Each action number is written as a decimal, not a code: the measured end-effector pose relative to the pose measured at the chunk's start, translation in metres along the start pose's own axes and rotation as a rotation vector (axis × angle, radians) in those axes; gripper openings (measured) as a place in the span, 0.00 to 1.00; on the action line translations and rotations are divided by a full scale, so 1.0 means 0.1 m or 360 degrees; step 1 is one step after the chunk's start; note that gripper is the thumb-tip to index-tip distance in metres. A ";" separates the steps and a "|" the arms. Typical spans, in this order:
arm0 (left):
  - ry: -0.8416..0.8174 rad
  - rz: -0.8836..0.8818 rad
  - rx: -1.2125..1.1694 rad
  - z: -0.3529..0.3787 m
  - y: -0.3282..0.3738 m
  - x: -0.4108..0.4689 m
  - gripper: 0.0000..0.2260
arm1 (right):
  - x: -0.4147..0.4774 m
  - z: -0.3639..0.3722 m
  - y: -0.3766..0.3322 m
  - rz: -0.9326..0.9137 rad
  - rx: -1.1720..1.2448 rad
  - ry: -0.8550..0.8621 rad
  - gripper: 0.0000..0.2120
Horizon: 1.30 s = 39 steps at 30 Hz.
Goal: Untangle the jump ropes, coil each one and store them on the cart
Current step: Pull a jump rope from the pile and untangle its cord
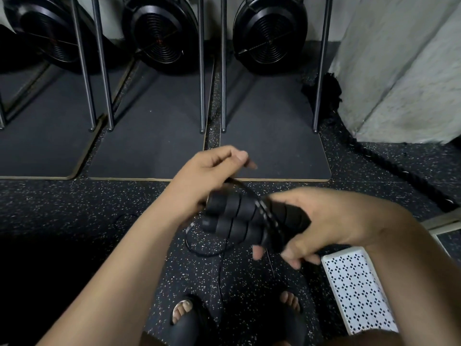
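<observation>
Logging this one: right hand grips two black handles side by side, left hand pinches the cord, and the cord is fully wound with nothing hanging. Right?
Not fully wound. The head view shows the cord making a few turns round the handles, with a loose loop hanging below. The right hand gripping both handles and left hand pinching the cord stand.

The two jump-rope handles [234, 216] look like matt black foam or rubber, ridged in rings. The thin cord [268, 214] wound over them is black and slightly glossy, catching small glints. The floor [74, 203] is dark, grainy rubber flecked with white. On it lie matt black mats [154, 136] with pale, wood-coloured edges. The poles [202, 71] are smooth, shiny metal, and the fan housings [269, 33] are glossy black, probably plastic. The column [399, 83] is rough, pale plaster. The perforated panel [359, 288] is white with a matt finish.
</observation>
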<state>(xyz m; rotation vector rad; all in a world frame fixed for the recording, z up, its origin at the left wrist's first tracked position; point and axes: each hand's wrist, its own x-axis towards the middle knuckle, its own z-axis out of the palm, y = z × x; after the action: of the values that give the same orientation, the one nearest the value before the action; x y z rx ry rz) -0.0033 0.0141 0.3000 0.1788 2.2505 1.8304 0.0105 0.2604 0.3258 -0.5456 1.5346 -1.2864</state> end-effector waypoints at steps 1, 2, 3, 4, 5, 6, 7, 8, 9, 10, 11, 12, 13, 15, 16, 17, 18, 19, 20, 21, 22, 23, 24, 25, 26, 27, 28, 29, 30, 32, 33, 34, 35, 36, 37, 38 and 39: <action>-0.0068 -0.0021 -0.0244 0.01 0.04 -0.02 0.12 | -0.03 -0.01 -0.01 -0.0126 0.0065 0.0038 0.22; -0.0093 0.0005 -0.0393 0.03 0.03 -0.03 0.12 | -0.04 -0.01 -0.02 -0.0240 0.0128 0.0100 0.21; -0.0043 0.0050 -0.0416 0.05 0.01 -0.03 0.15 | -0.04 -0.02 -0.02 -0.0337 0.0196 0.0187 0.21; 0.0055 0.0057 -0.0328 0.07 -0.03 -0.01 0.16 | -0.03 -0.02 -0.03 -0.0416 0.0268 0.0305 0.20; 0.0144 0.0020 -0.0219 0.09 -0.06 0.01 0.17 | 0.00 -0.03 -0.03 -0.0478 0.0343 0.0450 0.19; 0.0175 -0.0021 -0.0099 0.10 -0.09 0.03 0.18 | 0.02 -0.04 -0.03 -0.0519 0.0418 0.0613 0.18; 0.0168 -0.0034 0.0013 0.12 -0.09 0.04 0.18 | 0.05 -0.05 -0.02 -0.0536 0.0475 0.0783 0.18; 0.0160 -0.0029 0.0129 0.13 -0.08 0.04 0.17 | 0.07 -0.07 0.00 -0.0519 0.0502 0.0963 0.20; 0.0174 -0.0014 0.0249 0.13 -0.06 0.03 0.16 | 0.10 -0.09 0.02 -0.0468 0.0494 0.1137 0.22; 0.0213 0.0007 0.0362 0.14 -0.06 0.03 0.15 | 0.13 -0.11 0.06 -0.0393 0.0446 0.1294 0.23; 0.0265 0.0026 0.0462 0.14 -0.06 0.02 0.15 | 0.15 -0.11 0.09 -0.0306 0.0352 0.1411 0.24; 0.0308 0.0046 0.0561 0.14 -0.07 0.02 0.16 | 0.17 -0.11 0.12 -0.0210 0.0224 0.1480 0.23; 0.0322 0.0060 0.0636 0.15 -0.07 0.01 0.18 | 0.19 -0.11 0.15 -0.0114 0.0096 0.1496 0.22; 0.0326 0.0094 0.0731 0.14 -0.08 0.01 0.19 | 0.22 -0.09 0.19 0.0072 -0.0076 0.1390 0.21; 0.0327 0.0109 0.0768 0.14 -0.08 0.01 0.19 | 0.24 -0.07 0.20 0.0150 -0.0121 0.1299 0.21; 0.0329 0.0122 0.0788 0.12 -0.09 0.01 0.18 | 0.26 -0.06 0.21 0.0215 -0.0168 0.1202 0.20; 0.0332 0.0131 0.0801 0.11 -0.09 0.01 0.17 | 0.28 -0.05 0.21 0.0268 -0.0225 0.1109 0.19; 0.0319 0.0124 0.0821 0.11 -0.10 0.00 0.16 | 0.28 -0.03 0.21 0.0316 -0.0283 0.1018 0.19; 0.0301 0.0112 0.0836 0.11 -0.10 0.00 0.15 | 0.28 -0.02 0.21 0.0355 -0.0333 0.0921 0.20; 0.0275 0.0104 0.0834 0.11 -0.09 0.00 0.14 | 0.27 -0.01 0.20 0.0389 -0.0368 0.0809 0.21; 0.0229 0.0085 0.0823 0.11 -0.08 -0.02 0.12 | 0.25 0.01 0.18 0.0423 -0.0397 0.0683 0.21; 0.0170 0.0076 0.0802 0.11 -0.07 -0.02 0.10 | 0.23 0.02 0.16 0.0451 -0.0414 0.0539 0.20; 0.0101 0.0070 0.0748 0.11 -0.06 -0.04 0.08 | 0.20 0.05 0.13 0.0468 -0.0414 0.0379 0.19; 0.0042 0.0072 0.0662 0.11 -0.07 -0.04 0.07 | 0.17 0.07 0.10 0.0464 -0.0388 0.0216 0.19; -0.0033 0.0080 0.0544 0.11 -0.07 -0.04 0.07 | 0.14 0.09 0.07 0.0440 -0.0335 0.0068 0.19; -0.0116 0.0091 0.0437 0.12 -0.06 -0.05 0.08 | 0.13 0.10 0.04 0.0390 -0.0265 -0.0051 0.20; -0.0195 0.0068 0.0279 0.13 -0.02 -0.04 0.10 | 0.12 0.11 0.01 0.0309 -0.0184 -0.0132 0.20; -0.0286 0.0027 0.0104 0.13 0.01 -0.04 0.12 | 0.11 0.10 0.00 0.0207 -0.0095 -0.0173 0.22; -0.0364 -0.0061 -0.0076 0.13 0.02 0.00 0.15 | 0.09 0.10 0.00 0.0096 -0.0006 -0.0177 0.24; -0.0363 -0.0099 -0.0283 0.10 0.01 -0.03 0.20 | 0.07 0.07 0.02 -0.0103 0.0139 -0.0088 0.27; -0.0226 0.0000 -0.0262 0.10 -0.05 -0.04 0.20 | 0.06 0.07 0.02 -0.0192 0.0190 -0.0013 0.27; 0.0019 0.0092 -0.0204 0.11 -0.10 -0.06 0.18 | 0.06 0.07 0.03 -0.0280 0.0242 0.0072 0.27; 0.0175 0.0161 -0.0107 0.12 -0.19 -0.07 0.15 | 0.06 0.07 0.02 -0.0364 0.0299 0.0175 0.24; 0.0212 0.0056 -0.0122 0.15 -0.20 -0.05 0.14 | 0.08 0.07 0.02 -0.0440 0.0355 0.0299 0.22; 0.0191 0.0018 -0.0026 0.22 -0.13 -0.03 0.15 | 0.10 0.06 0.01 -0.0506 0.0405 0.0439 0.19; 0.0094 -0.0044 0.0004 0.26 -0.10 -0.02 0.19 | 0.12 0.05 0.01 -0.0557 0.0458 0.0589 0.19; 0.0027 -0.0053 0.0030 0.28 -0.12 0.00 0.19 | 0.15 0.03 0.01 -0.0586 0.0523 0.0746 0.19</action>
<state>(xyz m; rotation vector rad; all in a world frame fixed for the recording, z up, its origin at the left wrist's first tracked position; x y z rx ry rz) 0.0045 0.0385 0.2833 0.1283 2.2690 1.8011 0.0074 0.2469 0.3191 -0.3331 1.5887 -2.0173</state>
